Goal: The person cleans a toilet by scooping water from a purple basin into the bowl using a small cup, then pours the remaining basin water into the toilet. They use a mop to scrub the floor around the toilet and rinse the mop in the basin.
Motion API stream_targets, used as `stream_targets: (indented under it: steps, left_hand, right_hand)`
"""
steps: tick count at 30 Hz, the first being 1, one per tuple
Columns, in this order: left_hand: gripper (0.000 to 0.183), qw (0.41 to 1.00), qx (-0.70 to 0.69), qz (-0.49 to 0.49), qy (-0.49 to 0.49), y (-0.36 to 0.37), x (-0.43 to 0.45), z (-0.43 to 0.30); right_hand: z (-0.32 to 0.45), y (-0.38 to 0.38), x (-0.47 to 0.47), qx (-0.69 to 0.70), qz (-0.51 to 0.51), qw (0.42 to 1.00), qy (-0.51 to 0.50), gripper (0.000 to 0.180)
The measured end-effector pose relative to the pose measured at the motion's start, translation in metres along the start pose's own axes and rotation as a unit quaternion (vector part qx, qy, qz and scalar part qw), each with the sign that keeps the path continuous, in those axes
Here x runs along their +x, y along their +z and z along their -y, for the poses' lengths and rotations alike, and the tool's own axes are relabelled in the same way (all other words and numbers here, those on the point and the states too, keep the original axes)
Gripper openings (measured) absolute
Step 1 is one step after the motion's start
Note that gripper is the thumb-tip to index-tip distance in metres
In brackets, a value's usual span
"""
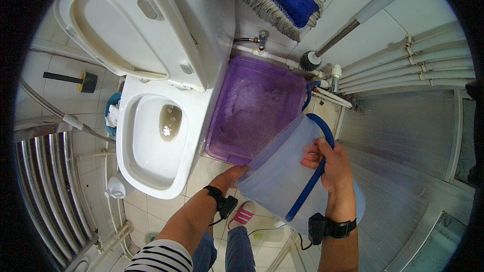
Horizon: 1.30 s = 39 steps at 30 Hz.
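A translucent bluish-white plastic bucket (280,181) is tilted over the near right part of a purple plastic tub (257,102), its mouth towards the tub. My left hand (238,175) grips the bucket's rim at the left; its fingertips are partly hidden. My right hand (332,162) is closed round a blue corrugated hose (306,192) at the bucket's right side, with some fingers seen against the bucket wall. The hose's end points down towards the floor, and its upper part bends over the bucket's rim.
A white toilet (151,170) with raised lid stands left of the tub. White pipes (408,64) run along the wall. A toilet brush (340,37) and a mop head (272,0) hang above the tub. A chrome towel radiator (56,196) is far left; a grey panel (393,132) stands right.
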<state>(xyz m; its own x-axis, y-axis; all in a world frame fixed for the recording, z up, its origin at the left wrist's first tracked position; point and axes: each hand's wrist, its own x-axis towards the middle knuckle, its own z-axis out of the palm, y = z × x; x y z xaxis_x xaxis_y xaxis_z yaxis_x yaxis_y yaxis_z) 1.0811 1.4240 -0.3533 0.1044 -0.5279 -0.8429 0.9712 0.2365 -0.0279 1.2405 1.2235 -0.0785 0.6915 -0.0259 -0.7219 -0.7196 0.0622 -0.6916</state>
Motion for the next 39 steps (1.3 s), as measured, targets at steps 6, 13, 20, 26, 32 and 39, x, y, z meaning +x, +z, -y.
stream_targets:
  steps: [6,13,20,26,32,39]
  left_hand:
    - [0.052,0.999,-0.024,-0.017,0.019,0.002,0.001,0.000]
    - [0.049,0.999,0.020,-0.014,0.024,0.019,-0.024,-0.010]
    - [0.044,0.985,0.146,-0.054,0.071,0.046,-0.054,-0.010]
    - [0.046,0.992,0.036,0.068,0.104,0.042,-0.052,0.038]
    - [0.054,0.973,0.128,0.058,0.184,0.072,-0.064,0.078]
    - [0.063,0.973,0.090,-0.051,0.208,0.134,-0.096,0.077]
  right_hand:
    - [0.001,0.003,-0.001,-0.005,0.000,1.000,0.002,0.024]
    - [-0.004,-0.008,-0.017,0.019,-0.003,1.000,0.000,0.021]
    - [-0.037,-0.065,-0.050,0.086,0.043,0.995,-0.021,0.020]
    - [-0.059,-0.128,-0.101,-0.089,-0.105,0.991,0.002,0.036]
    - [-0.048,-0.168,-0.130,-0.209,-0.185,0.959,-0.051,0.039]
    - [0.014,-0.168,-0.176,-0.047,-0.256,0.926,-0.273,0.038]
